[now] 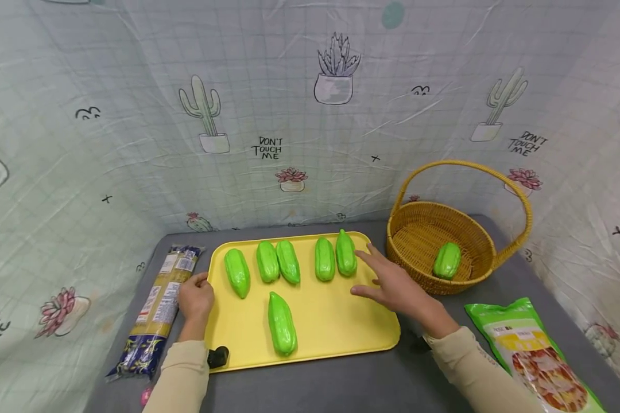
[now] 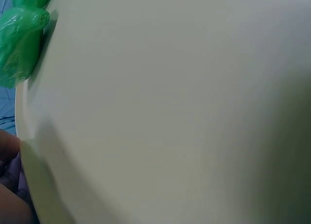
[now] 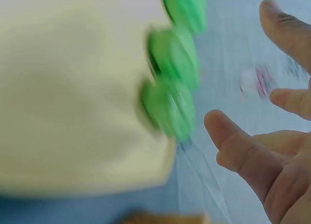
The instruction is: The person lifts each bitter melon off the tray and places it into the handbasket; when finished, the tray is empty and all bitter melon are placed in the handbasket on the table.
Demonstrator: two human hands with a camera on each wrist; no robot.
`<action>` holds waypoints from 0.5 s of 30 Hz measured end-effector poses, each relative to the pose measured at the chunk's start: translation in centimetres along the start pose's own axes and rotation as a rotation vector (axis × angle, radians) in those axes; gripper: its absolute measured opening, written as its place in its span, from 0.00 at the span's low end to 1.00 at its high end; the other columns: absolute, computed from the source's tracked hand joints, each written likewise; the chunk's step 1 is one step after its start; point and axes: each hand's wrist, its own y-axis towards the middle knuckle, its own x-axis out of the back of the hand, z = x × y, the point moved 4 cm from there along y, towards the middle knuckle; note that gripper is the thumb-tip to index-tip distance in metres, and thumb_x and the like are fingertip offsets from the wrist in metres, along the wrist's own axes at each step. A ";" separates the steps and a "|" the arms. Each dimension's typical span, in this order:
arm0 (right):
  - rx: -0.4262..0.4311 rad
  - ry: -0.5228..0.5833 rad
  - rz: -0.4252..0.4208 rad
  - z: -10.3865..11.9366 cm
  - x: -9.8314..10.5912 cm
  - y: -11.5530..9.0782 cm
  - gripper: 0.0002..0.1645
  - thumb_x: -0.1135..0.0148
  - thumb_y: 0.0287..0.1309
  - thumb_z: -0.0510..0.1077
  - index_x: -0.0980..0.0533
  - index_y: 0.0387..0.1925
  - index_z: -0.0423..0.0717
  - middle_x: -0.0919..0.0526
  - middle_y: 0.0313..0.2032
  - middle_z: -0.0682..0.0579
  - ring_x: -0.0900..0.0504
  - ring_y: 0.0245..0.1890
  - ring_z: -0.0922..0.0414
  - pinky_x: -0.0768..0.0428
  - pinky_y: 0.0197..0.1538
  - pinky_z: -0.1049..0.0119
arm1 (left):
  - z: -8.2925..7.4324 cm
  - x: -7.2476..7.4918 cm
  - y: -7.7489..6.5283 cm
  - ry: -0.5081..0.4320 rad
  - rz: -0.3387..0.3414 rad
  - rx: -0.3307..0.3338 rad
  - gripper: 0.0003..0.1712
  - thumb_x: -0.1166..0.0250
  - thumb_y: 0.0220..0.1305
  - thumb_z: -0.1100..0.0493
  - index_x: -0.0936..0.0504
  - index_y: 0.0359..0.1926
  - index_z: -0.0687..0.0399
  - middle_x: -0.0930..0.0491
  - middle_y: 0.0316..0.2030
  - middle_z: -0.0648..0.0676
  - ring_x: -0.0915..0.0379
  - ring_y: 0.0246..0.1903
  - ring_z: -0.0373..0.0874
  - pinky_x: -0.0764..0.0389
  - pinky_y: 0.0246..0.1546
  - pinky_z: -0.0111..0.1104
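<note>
Several glossy, ribbed green gourds lie on a yellow tray (image 1: 336,321), most along its far side. A single gourd (image 1: 282,324) sits nearer the front. At the tray's left rim, my left hand (image 1: 196,295) grips the edge with bent fingers; the left wrist view shows fingers (image 2: 8,147) right at the rim. My right hand (image 1: 392,284) hovers over the tray's right side, fingers spread and holding nothing. Closest to it is the far-right gourd (image 1: 346,253). In the right wrist view, the gourds (image 3: 170,107) are blurred beside the spread fingers (image 3: 238,141).
A wicker basket (image 1: 418,275) with a tall handle stands right of the tray, one green gourd (image 1: 447,261) inside. Front right lies a green food bag (image 1: 537,350). Left of the tray is a long pasta packet (image 1: 157,310). A patterned cloth (image 1: 289,115) hangs behind the grey table.
</note>
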 end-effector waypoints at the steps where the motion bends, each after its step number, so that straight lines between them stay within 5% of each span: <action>1: 0.009 0.016 0.017 0.4 -0.9 0.1 0.52 0.31 0.61 0.61 0.42 0.79 0.49 0.52 0.80 0.34 0.20 0.62 0.37 0.14 0.53 0.52 | 0.0 -0.1 0.0 -0.001 0.003 0.001 0.23 0.54 0.73 0.65 0.19 0.59 0.67 0.20 0.54 0.72 0.25 0.53 0.66 0.25 0.53 0.55; 8: 0.061 0.129 0.159 3.3 -5.8 0.9 0.53 0.31 0.60 0.63 0.42 0.79 0.52 0.51 0.80 0.35 0.24 0.67 0.39 0.14 0.54 0.53 | 0.1 -0.3 -0.1 -0.004 0.008 0.000 0.22 0.54 0.74 0.65 0.19 0.60 0.67 0.19 0.52 0.71 0.24 0.52 0.66 0.24 0.50 0.54; 15: 0.145 0.091 0.243 5.6 -9.7 1.7 0.56 0.34 0.58 0.69 0.46 0.81 0.57 0.51 0.80 0.36 0.13 0.53 0.46 0.16 0.54 0.54 | 0.1 -0.1 0.0 -0.007 -0.007 -0.002 0.22 0.53 0.73 0.66 0.19 0.59 0.68 0.19 0.53 0.71 0.24 0.53 0.66 0.24 0.53 0.54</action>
